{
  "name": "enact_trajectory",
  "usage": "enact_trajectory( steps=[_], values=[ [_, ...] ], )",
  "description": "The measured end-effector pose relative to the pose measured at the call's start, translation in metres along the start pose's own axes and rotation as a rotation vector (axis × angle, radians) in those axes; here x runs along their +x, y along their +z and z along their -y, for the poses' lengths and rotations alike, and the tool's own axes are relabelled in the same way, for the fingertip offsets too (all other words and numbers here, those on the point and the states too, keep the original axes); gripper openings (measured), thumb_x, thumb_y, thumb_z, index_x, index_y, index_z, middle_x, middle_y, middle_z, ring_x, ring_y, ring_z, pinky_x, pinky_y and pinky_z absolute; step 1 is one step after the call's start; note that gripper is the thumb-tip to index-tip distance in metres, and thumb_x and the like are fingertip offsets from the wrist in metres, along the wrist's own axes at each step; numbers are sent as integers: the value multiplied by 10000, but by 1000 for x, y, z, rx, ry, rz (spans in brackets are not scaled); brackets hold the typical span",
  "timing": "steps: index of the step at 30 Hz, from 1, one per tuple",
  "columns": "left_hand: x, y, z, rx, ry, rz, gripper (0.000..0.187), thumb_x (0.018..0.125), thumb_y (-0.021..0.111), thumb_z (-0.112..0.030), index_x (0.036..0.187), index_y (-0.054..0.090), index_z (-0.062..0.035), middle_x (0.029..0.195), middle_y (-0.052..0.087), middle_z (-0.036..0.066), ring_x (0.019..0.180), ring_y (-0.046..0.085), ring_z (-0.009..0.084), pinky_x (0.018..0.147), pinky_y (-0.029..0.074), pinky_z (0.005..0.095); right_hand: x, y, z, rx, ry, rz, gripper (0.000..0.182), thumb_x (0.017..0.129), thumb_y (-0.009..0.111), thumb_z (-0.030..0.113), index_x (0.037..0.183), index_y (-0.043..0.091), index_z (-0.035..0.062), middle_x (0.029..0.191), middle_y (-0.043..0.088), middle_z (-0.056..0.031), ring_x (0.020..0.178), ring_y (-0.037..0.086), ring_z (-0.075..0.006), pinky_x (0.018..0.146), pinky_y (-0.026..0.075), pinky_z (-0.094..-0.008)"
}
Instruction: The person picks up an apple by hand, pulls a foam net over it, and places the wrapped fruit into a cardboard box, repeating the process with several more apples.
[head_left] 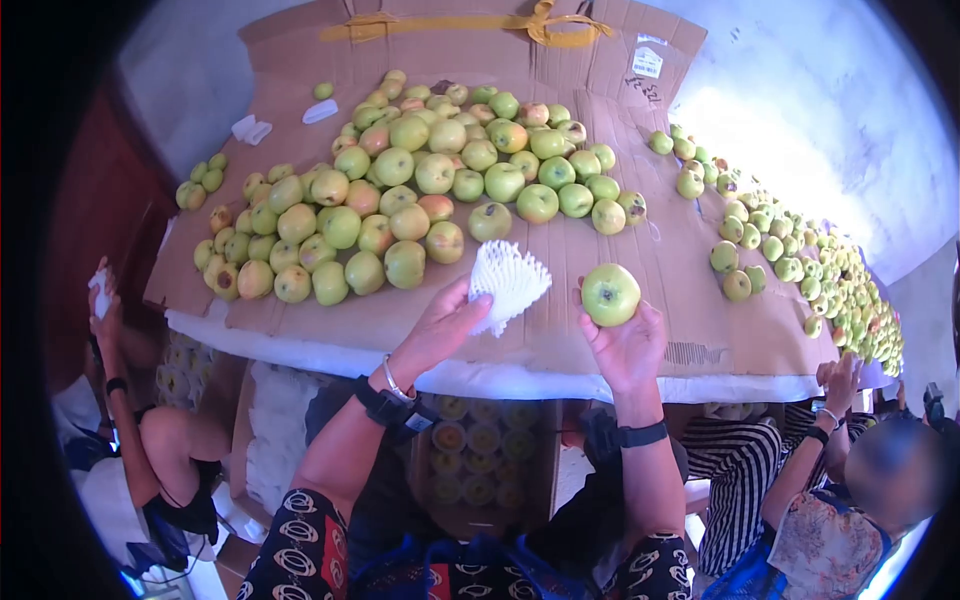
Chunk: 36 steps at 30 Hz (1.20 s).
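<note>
**Apple and foam sleeve, one in each hand**

Now, nearest below the hands, an open carton (485, 455) sits under the table edge, with rows of already sleeved fruit showing inside it. Above it the left hand (440, 325) pinches a white foam net sleeve (508, 282) between thumb and fingers, its mouth turned toward the right. The right hand (628, 345) is closed around a green apple (610, 294), held up just beside the sleeve but not touching it. By the look of it, the step in hand is wrapping: the next move calls for spreading the sleeve's mouth and pushing the apple in squarely. Beyond both hands lies flattened cardboard (600, 250), then a big heap of loose apples (420, 190). Farther right, another row of apples (800, 265) runs off along the table.
</note>
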<state>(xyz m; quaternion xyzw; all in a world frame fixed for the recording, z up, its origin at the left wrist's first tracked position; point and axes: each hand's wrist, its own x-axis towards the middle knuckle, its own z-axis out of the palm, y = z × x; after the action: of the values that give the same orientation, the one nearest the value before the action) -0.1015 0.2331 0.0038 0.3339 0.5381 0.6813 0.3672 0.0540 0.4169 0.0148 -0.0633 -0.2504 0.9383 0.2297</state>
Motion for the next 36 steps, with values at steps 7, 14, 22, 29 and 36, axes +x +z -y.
enact_trajectory(
  steps=[7, 14, 22, 29, 36],
  values=[
    [4, 3, 23, 75, -112, -73, 316, 963, 419, -228, 1175, 482, -4, 1032, 553, 12, 891, 506, 64, 779, 437, 233, -10, -7, -6, -173, -66, -79, 528, 860, 541, 309, 1274, 384, 22, 1240, 477, -160, 1118, 506, -305, 868, 491, -405],
    [-21, 3, 31, 11, -80, -200, 253, 976, 372, -253, 998, 506, -39, 872, 508, -27, 796, 442, 36, 716, 394, 210, 0, 13, -28, 3, 5, -152, 634, 831, 538, 482, 1248, 424, 18, 1151, 509, -194, 966, 545, -286, 763, 516, -351],
    [-34, -6, 20, -28, -70, -193, 242, 964, 403, -235, 888, 518, -36, 798, 480, -46, 729, 406, 24, 659, 374, 197, 11, 11, -48, 14, 59, -70, 515, 867, 474, 471, 1181, 474, 64, 1039, 568, -144, 846, 581, -267, 663, 499, -351],
    [-47, -20, 7, 110, 4, -225, 246, 933, 487, -233, 899, 552, 2, 732, 517, -22, 684, 427, 55, 614, 384, 223, 27, 15, -53, -348, -81, -108, 631, 852, 474, 516, 1243, 408, 25, 1149, 513, -183, 909, 556, -248, 746, 474, -314],
    [-51, -10, -1, 307, 55, -232, 266, 919, 512, -239, 879, 563, 19, 662, 530, 41, 633, 460, 71, 574, 403, 246, 2, 13, -57, -209, -4, -100, 674, 825, 442, 565, 1223, 446, 21, 1206, 487, -208, 1095, 486, -300, 891, 413, -383]
  ],
)
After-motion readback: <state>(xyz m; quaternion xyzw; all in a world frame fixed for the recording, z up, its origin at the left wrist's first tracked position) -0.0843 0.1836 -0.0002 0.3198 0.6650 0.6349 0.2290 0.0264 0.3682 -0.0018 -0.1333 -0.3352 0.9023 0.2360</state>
